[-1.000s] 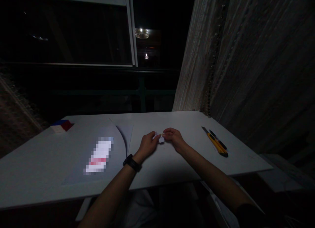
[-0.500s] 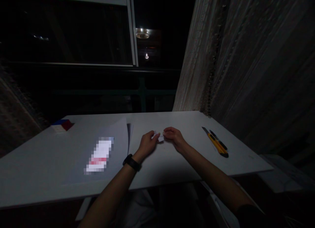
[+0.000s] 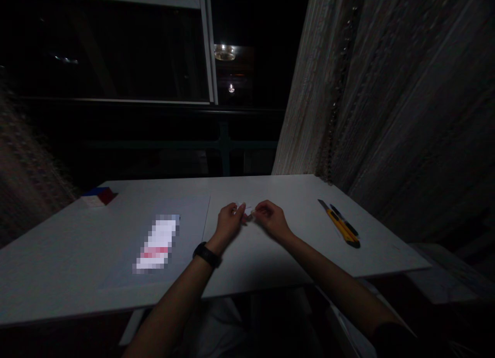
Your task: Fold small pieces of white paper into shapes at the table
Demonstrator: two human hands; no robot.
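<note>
A small white paper scrap (image 3: 248,212) is pinched between the left hand (image 3: 228,222) and right hand (image 3: 270,220), just above the white table (image 3: 301,203). It has been squeezed smaller, and the large pale sheet (image 3: 187,218) alongside has settled flat.

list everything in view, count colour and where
paper scrap: 1, white, pinched between both hands over the table's middle
table: 1, white, across the foreground
paper sheet: at least 1, pale, flat on the table's left half
blurred item: 1, white and red, on the sheet; cannot tell what it is
cube: 1, red, blue and white, the table's far left corner
utility knife: 1, yellow and black, right side of the table
pen: 1, black, right beside the knife
curtain: pale, hanging at right
window: dark, behind the table
wristband: 1, black, left wrist
left hand: pinching the scrap
right hand: pinching the scrap
</note>
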